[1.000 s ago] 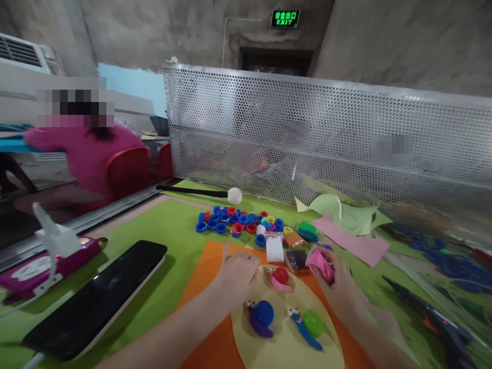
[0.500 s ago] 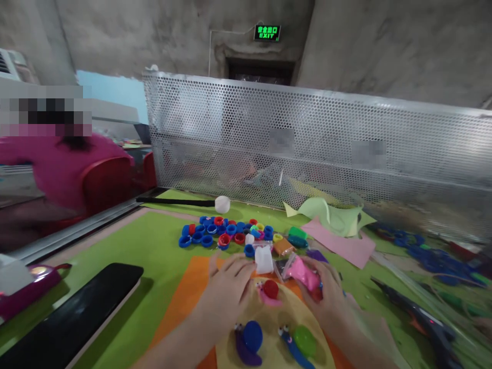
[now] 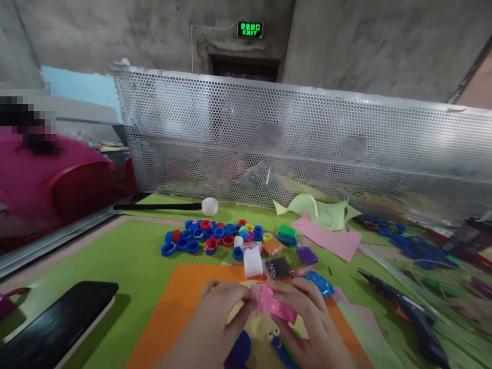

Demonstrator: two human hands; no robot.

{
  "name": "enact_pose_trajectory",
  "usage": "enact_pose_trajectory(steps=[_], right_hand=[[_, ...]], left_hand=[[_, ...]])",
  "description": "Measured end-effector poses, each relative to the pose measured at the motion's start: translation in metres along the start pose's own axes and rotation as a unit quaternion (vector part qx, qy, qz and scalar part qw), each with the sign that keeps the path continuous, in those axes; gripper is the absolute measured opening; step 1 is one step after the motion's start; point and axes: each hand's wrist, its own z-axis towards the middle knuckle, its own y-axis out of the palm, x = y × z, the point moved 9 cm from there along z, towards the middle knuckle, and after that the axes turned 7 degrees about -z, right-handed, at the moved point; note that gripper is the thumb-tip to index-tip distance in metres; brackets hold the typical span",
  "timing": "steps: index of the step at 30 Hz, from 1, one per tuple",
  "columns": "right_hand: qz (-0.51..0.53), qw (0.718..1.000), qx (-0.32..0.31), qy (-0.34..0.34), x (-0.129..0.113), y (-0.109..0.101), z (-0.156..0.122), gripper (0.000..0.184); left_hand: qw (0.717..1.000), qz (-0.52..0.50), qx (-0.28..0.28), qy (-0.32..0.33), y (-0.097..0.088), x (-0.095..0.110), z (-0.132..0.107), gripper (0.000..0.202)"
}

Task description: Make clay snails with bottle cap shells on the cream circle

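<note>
A small clear bag of pink clay (image 3: 274,303) is between my hands, above a yellow disc (image 3: 255,335) on an orange sheet. My left hand (image 3: 221,312) pinches its left end. My right hand (image 3: 307,318) grips it from the right, fingers over the top and thumb below. Below them on the disc, a blue clay snail (image 3: 281,351) with googly eyes shows in part. A dark blue bottle cap (image 3: 240,347) is partly behind my left hand. The pink snail at the disc's top is mostly covered by my hands.
Beyond my hands lie a white roll (image 3: 252,263), bags of black (image 3: 279,267), blue (image 3: 320,284) and purple clay (image 3: 306,255), and several bottle caps (image 3: 192,246). A glue gun (image 3: 407,312) lies right, a phone (image 3: 61,318) left. A perforated metal screen (image 3: 307,138) stands behind.
My right hand has brought the pink clay bag left and over the disc. My left hand, open before, now pinches its other end. The view has shifted to the right.
</note>
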Motion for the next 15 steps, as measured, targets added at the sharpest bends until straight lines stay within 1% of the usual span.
enact_pose_trajectory(steps=[3,6,9,12,14,15], right_hand=[[0.007,1.000,0.001,-0.021,-0.004,-0.002,0.004,0.026],[0.007,1.000,-0.013,-0.020,-0.002,0.002,0.005,0.025],[-0.024,0.999,-0.019,-0.020,-0.001,0.004,0.003,0.028],[-0.062,0.998,0.005,0.011,0.000,-0.004,0.002,0.019],[-0.050,0.998,-0.009,0.031,0.001,-0.006,0.003,0.012],[-0.031,0.998,-0.031,0.033,-0.001,-0.003,0.004,0.011]], left_hand=[[1.000,0.002,-0.012,-0.003,0.002,0.000,0.001,0.020],[1.000,-0.004,-0.013,-0.010,0.003,-0.004,-0.002,0.018],[0.999,-0.035,-0.008,-0.016,0.003,-0.007,-0.004,0.021],[0.996,-0.080,0.023,-0.008,-0.001,-0.005,-0.006,0.025],[0.995,-0.095,0.035,0.001,-0.004,0.000,-0.008,0.026],[0.994,-0.099,0.035,0.006,-0.004,0.003,-0.008,0.026]])
